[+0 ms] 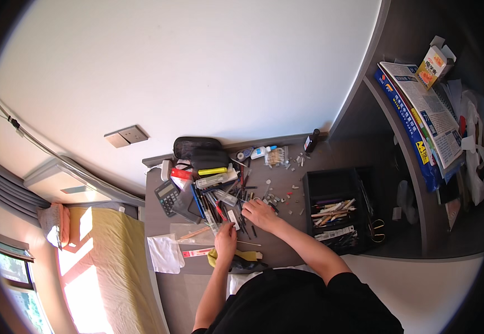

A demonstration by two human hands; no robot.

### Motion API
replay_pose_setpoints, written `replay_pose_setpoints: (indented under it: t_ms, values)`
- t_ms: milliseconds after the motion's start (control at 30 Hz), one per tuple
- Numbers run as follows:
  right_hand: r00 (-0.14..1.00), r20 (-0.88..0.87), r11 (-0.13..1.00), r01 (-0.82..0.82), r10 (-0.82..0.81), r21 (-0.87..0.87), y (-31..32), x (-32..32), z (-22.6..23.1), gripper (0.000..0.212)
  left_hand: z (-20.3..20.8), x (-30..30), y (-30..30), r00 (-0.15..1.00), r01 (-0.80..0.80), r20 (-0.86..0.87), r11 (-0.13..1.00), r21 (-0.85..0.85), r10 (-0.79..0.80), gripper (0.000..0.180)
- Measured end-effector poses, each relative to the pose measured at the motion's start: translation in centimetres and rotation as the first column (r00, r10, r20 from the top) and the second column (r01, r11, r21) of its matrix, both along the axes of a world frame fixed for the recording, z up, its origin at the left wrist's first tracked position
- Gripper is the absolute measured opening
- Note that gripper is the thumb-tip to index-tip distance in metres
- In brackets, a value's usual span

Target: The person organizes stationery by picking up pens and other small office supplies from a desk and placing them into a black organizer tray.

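Observation:
My left hand [226, 236] is closed at the near edge of a pile of pens and pencils on the desk. Its fingertips meet beside a clear strip-like item [211, 221] and a white eraser-like block [233, 218]; what they hold is too small to make out. To its right, my right hand [260, 214] reaches into the pile, fingers bent together over dark pens [244, 196]. Whatever lies between those fingers is hidden. A clear plastic case [225, 197] lies just left of the right fingertips. Small grey and white pieces [275, 199] are scattered beyond the right hand.
A black divided tray [307, 192] holding pencils stands at right. A calculator [167, 197], black pouch [202, 151] and yellow highlighter [212, 171] lie left. A white glue bottle [260, 152] and dark bottle [311, 141] stand by the wall. White cloth [165, 253] lies near left.

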State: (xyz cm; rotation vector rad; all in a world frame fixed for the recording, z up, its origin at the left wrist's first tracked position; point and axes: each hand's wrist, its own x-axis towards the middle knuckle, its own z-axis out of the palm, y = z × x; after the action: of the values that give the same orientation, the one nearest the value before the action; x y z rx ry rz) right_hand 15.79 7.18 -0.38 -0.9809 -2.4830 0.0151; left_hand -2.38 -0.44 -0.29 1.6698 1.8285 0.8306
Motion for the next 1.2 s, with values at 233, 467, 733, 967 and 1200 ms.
replay_pose_setpoints:
  t_ms: [233, 467, 733, 967, 1200]
  values:
    - [0.997, 0.002, 0.994, 0.072, -0.072, -0.086, -1.7, 1.2, 1.4, 0.009, -0.3, 1.0, 1.1, 0.962, 0.119, -0.228, 0.981, -0.152, -0.152, 0.016]
    - [0.995, 0.101, 0.998, 0.026, -0.021, -0.051, -1.4, 0.4, -0.8, 0.010, 0.4, 2.8, -0.3, 0.970, 0.139, -0.190, 0.986, -0.089, -0.154, 0.012]
    - [0.995, 0.016, 0.995, 0.103, -0.102, -0.004, -3.1, 3.6, 1.7, 0.009, 0.4, 2.6, -0.5, 0.960, 0.051, -0.271, 0.997, -0.052, -0.063, 0.012]
    - [0.724, -0.420, 0.736, 0.178, -0.547, -0.653, -6.9, 5.1, -0.2, 0.015, -1.0, 5.1, -0.1, 0.924, -0.052, -0.381, 0.997, -0.057, 0.026, 0.019]
    - [0.739, -0.154, 0.639, 0.436, -0.656, -0.634, -7.9, 3.6, 0.0, 0.026, 0.1, 4.6, -2.0, 0.985, -0.120, -0.140, 0.986, -0.114, 0.103, 0.020]
